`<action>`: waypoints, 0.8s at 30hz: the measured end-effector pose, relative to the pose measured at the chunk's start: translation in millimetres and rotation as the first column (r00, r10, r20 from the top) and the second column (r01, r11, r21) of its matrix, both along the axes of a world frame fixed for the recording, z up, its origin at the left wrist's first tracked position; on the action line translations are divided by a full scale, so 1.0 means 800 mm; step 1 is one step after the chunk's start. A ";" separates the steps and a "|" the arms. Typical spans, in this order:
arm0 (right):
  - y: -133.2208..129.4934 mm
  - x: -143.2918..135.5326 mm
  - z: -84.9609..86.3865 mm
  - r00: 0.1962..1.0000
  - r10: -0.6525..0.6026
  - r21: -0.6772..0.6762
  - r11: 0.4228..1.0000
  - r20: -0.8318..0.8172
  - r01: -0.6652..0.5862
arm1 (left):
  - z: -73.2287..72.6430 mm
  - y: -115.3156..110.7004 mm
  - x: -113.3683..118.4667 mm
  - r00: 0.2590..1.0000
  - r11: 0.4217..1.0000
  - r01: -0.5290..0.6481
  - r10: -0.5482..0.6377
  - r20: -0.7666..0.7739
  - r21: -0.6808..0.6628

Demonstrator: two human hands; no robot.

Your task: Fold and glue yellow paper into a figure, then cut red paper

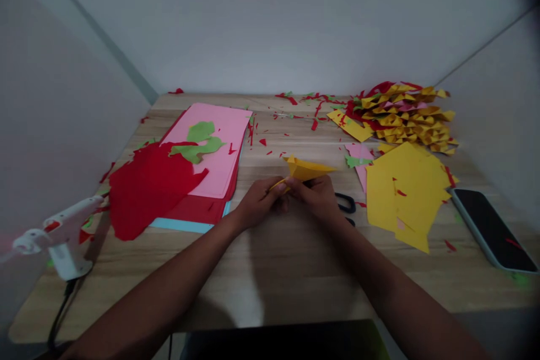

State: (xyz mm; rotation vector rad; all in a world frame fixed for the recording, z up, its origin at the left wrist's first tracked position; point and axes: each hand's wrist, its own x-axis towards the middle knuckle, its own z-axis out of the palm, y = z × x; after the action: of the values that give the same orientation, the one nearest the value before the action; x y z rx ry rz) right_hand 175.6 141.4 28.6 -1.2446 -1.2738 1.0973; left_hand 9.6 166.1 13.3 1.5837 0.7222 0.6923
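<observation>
A folded piece of yellow paper (307,169) is held between my two hands above the middle of the table. My left hand (264,201) pinches its lower left edge. The fingers of my right hand (314,194) are closed on the same paper from the right, and its wide part sticks up and out past them. Dark scissors handles (346,202) show just right of my right hand, while the blades are hidden. Parts of my fingertips cover one another, so the exact fold under them cannot be made out.
Left lie a red sheet (147,188), green scraps (200,149) and stacked pink paper (219,169). A white glue gun (63,236) with a cord stands at the left edge. Right are yellow sheets (405,191), a pile of folded yellow pieces (409,118) and a phone (491,228).
</observation>
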 end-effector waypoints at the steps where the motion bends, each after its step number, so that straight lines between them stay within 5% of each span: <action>1: 0.001 0.000 0.000 1.000 -0.024 -0.009 1.000 0.005 0.024 | 0.001 0.000 0.000 1.000 1.000 0.005 -0.005 0.006 -0.012; 5: 0.004 0.003 0.003 0.983 -0.185 0.058 0.981 0.011 0.184 | 0.004 0.002 -0.004 0.998 0.999 0.017 -0.015 -0.059 0.045; 14: 0.005 0.005 0.007 0.994 -0.095 0.061 0.993 -0.060 0.098 | 0.000 0.006 -0.003 0.986 0.986 0.164 -0.164 -0.006 -0.007; 18: 0.004 0.010 0.008 0.995 -0.100 0.108 0.989 0.020 0.098 | 0.002 0.000 0.003 0.990 0.989 0.139 -0.138 0.020 -0.050; 24: 0.011 0.050 0.020 0.917 -0.399 0.188 0.903 0.031 0.386 | 0.012 -0.007 0.008 0.993 0.982 0.118 -0.116 0.024 -0.151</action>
State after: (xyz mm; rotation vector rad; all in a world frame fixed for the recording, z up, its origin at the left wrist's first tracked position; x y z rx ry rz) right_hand 215.5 150.5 44.8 -1.3379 -1.0810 0.6400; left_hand 16.0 160.1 22.8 1.4676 0.6499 0.5493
